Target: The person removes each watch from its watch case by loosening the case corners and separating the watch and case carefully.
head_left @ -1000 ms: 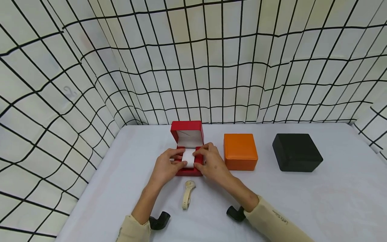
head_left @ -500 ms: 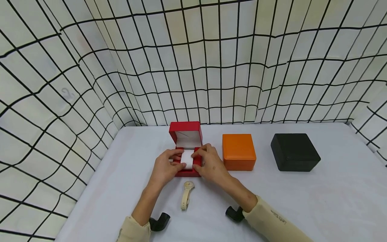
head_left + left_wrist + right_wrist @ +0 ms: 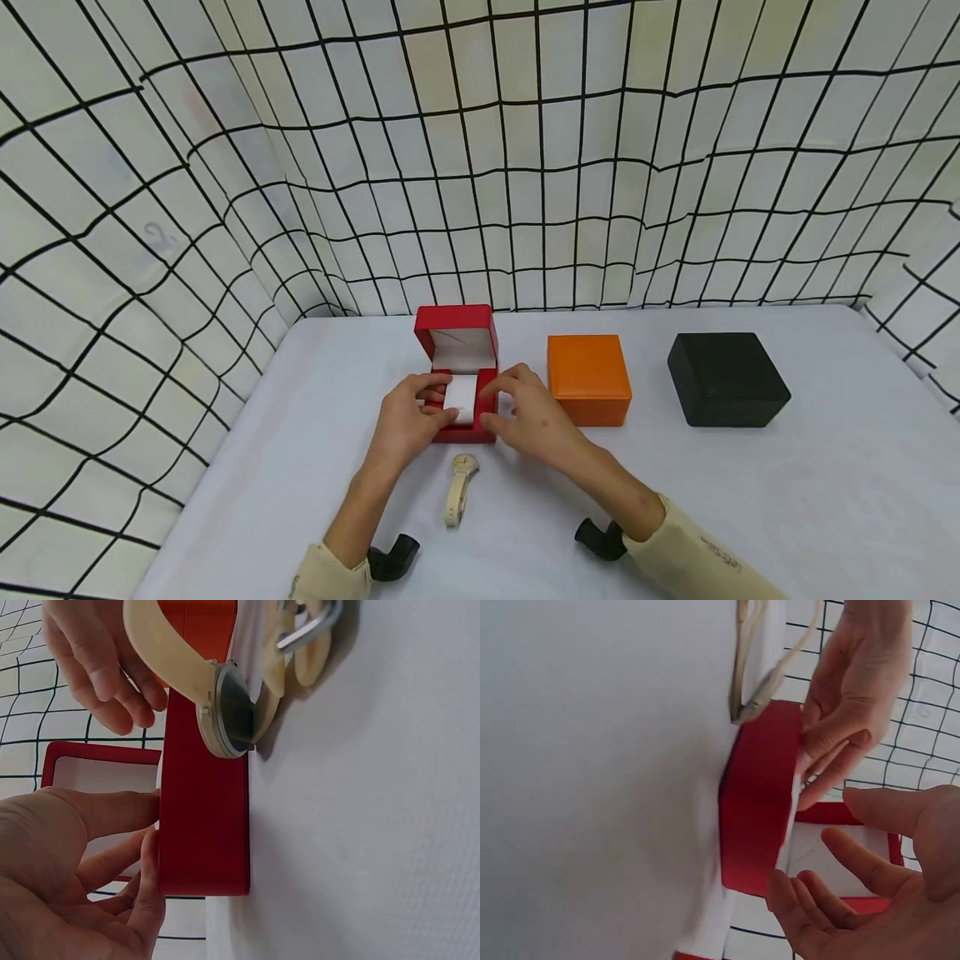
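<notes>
A red watch box stands with its lid up, a white watch cushion inside. My left hand holds the cushion's left side between thumb and fingers; in the left wrist view its fingertips reach over the box rim and their ends are partly hidden. To the right of the cushion is my right hand, thumb and index finger spread apart. The right wrist view shows that hand beside the box with nothing between its fingers. A cream-strapped watch lies on the table in front of the box.
An orange box stands closed right of the red one, and a black box farther right. The white cloth-covered table is bounded behind and at the sides by black netting. Black wrist-mounted pieces sit near both sleeves.
My right hand has come off the cushion and shifted slightly right, its fingers spreading. The left hand stays at the cushion. The head view has shifted a little.
</notes>
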A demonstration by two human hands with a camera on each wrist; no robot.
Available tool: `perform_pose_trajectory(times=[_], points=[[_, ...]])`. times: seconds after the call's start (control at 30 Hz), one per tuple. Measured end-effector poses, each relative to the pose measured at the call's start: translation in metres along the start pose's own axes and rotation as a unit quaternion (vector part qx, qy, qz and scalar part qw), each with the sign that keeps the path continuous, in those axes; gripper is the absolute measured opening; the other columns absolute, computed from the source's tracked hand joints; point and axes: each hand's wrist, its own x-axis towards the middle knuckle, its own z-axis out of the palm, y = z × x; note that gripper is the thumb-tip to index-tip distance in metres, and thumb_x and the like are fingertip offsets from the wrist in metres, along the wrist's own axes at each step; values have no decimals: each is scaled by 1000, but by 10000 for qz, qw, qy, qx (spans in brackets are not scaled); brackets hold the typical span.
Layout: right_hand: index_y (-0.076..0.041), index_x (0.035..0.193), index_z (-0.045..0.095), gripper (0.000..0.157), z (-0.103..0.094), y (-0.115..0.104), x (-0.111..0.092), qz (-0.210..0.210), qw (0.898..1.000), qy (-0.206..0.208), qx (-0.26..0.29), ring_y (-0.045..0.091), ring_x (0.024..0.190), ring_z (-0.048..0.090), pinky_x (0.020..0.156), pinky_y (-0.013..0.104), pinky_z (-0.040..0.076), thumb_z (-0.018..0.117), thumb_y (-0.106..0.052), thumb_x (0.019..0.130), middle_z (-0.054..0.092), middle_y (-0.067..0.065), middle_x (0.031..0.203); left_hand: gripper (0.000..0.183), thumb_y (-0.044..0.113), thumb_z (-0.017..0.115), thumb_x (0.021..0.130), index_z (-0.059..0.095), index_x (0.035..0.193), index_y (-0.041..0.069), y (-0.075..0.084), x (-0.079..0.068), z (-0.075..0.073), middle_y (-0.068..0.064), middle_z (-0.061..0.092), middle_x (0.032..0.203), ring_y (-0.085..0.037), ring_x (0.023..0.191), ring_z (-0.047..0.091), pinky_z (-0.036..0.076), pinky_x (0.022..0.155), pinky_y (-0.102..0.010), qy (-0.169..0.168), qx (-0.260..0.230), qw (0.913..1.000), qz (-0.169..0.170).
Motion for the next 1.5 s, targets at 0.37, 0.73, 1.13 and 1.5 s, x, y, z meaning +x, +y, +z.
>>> perform_pose_trajectory(times=[0.37, 0.73, 1.13, 1.5], points=[[-12, 121, 71, 26, -39, -5, -12, -335, 9970, 556, 429, 21, 107, 66, 89, 33, 63, 76, -13, 95, 65, 2, 120, 46, 0, 80, 85, 70, 130, 3, 7, -1, 3, -17, 63, 116, -27, 104, 63, 62, 85, -36, 123, 428, 9990, 77], [-12, 112, 74, 17, -69, 13, -20, -813, 9888, 1168, 460, 25, 107, 66, 91, 41, 62, 75, -10, 95, 67, 4, 119, 37, 5, 75, 91, 71, 128, 10, 36, -14, 20, -13, 59, 125, -28, 107, 61, 61, 79, -34, 466, 333, 9965, 615], [-10, 113, 74, 18, -93, 41, -28, -781, 9820, 1708, -177, 22, 99, 67, 89, 42, 61, 75, -11, 95, 66, 5, 115, 40, 4, 75, 91, 68, 130, 10, 57, -26, 55, -8, 63, 126, -25, 106, 65, 61, 79, -24, -12, -426, 9912, 1253], [-7, 116, 73, 24, -107, 62, -31, -676, 9829, 1675, -349, 32, 121, 57, 98, 54, 57, 78, -13, 93, 60, 13, 132, 53, 9, 71, 96, 53, 146, 9, 62, -31, 68, -14, 55, 146, -34, 126, 64, 63, 91, -37, -789, -871, 9903, 735]])
